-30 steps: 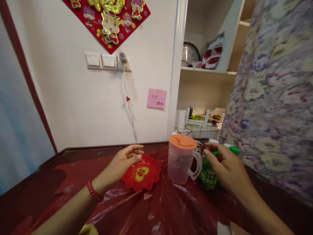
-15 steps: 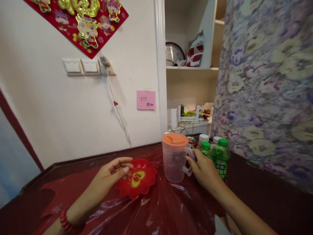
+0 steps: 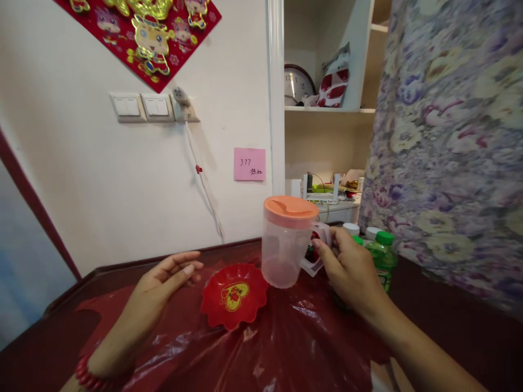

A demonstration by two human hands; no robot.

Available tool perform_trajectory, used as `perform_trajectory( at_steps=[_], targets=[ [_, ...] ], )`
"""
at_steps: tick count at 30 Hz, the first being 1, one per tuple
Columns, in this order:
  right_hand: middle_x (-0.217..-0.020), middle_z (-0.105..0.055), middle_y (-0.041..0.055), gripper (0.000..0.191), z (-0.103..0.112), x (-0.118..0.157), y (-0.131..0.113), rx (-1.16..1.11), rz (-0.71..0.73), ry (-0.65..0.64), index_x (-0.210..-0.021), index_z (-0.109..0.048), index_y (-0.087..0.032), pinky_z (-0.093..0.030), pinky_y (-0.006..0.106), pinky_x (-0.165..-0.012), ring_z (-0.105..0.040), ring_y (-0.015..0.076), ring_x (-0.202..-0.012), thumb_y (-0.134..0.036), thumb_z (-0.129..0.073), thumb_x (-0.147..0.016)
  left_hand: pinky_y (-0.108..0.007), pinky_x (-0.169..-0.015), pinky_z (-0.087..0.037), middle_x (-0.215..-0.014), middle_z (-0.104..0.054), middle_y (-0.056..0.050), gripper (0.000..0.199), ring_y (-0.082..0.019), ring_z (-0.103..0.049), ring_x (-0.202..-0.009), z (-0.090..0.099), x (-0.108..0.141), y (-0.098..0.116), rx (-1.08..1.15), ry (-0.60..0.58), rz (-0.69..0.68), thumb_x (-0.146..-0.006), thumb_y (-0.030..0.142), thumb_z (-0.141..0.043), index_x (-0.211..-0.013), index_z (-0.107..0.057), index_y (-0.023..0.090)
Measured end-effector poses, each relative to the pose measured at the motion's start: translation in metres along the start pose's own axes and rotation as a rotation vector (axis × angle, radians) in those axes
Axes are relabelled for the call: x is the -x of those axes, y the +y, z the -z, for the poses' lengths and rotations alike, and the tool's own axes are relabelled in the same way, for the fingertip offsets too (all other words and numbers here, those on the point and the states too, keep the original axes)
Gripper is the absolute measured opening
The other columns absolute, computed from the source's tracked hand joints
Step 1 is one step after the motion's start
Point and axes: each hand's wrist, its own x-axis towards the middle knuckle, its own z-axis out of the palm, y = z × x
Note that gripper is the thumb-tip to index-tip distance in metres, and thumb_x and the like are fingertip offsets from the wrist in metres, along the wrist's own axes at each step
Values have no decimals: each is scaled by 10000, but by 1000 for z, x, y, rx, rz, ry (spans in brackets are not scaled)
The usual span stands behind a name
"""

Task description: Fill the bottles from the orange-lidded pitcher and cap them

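Observation:
A translucent plastic pitcher point(image 3: 281, 250) with an orange lid is held by its handle in my right hand point(image 3: 353, 269). It looks upright and raised a little over the table, behind and right of a red scalloped plate point(image 3: 212, 302) with a yellow heart design. To the left of the plate, my left hand point(image 3: 167, 280) hovers with its fingers apart and nothing between them. A red bead bracelet point(image 3: 92, 378) circles the left wrist.
Green-capped bottles point(image 3: 384, 256) stand behind my right hand, partly hidden by it. Red plastic film point(image 3: 286, 337) covers the table. A white router point(image 3: 322, 197) sits on the shelf behind. A floral curtain point(image 3: 453, 163) hangs at the right.
The pitcher has risen and moved nearer in my right hand. My left hand has drawn away to the left from the plate. The view has shifted slightly.

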Motion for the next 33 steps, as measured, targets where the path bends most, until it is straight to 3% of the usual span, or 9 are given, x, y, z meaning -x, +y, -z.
perform_trajectory(
  at_steps=[3,8,12,17,22,27,30,33],
  targets=[
    [-747,-680,22,180,-19,-5,-16,-87,50,8,-978,-569,-217,-433,276,-596,-630,193,-660,-381,-517,-928,-315,-727,-587,-964,-758,-94,504,-193,-692,-759,6,-1,-2,35,45,1,-645,477,-844,-1030,-727,173],
    [-723,-653,26,187,-68,0,-29,-114,95,-89,-993,-566,-199,-417,278,-583,-614,195,-644,-353,-475,-937,-308,-722,-584,-960,-760,-92,496,-189,-693,-758,16,-2,-5,58,83,2,-655,462,-844,-1044,-725,177],
    [-815,-679,61,209,-102,15,-26,-125,124,-151,-1010,-587,-188,-433,293,-618,-632,208,-692,-343,-471,-932,-297,-714,-575,-956,-760,-90,476,-183,-690,-754,23,-2,-6,72,95,-6,-669,452,-838,-1041,-726,177],
    [-843,-691,65,253,-124,31,-15,-140,119,-205,-1072,-578,-175,-463,308,-654,-652,217,-718,-356,-451,-950,-313,-731,-571,-966,-756,-96,461,-185,-687,-760,28,-1,-7,67,88,-11,-694,458,-818,-1044,-722,174],
    [-832,-681,44,242,-129,37,-10,-164,111,-232,-1045,-578,-189,-472,293,-650,-640,194,-705,-389,-476,-954,-350,-755,-573,-1009,-750,-115,467,-215,-698,-805,28,-3,-8,19,44,-8,-732,473,-779,-1082,-707,172],
    [-959,-707,52,320,-111,32,-9,-147,99,-292,-1081,-594,-215,-487,302,-721,-659,205,-810,-489,-537,-926,-399,-874,-558,-1101,-729,-120,484,-262,-694,-977,24,-13,-8,-74,-116,-4,-740,468,-765,-1126,-685,186],
    [-948,-705,54,407,-94,18,-7,-53,16,-246,-1096,-596,-229,-473,324,-700,-651,220,-791,-582,-507,-915,-451,-987,-512,-1220,-679,-135,557,-292,-640,-1133,21,-20,-10,-142,-189,-3,-742,468,-750,-1210,-631,190],
    [-911,-690,63,426,-85,-6,-12,-25,37,-178,-1049,-614,-221,-456,339,-687,-634,225,-763,-602,-480,-915,-492,-1074,-444,-1407,-553,-174,741,-318,-530,-1296,16,-26,-14,-214,-223,-26,-731,475,-756,-1364,-500,186]
  ],
)
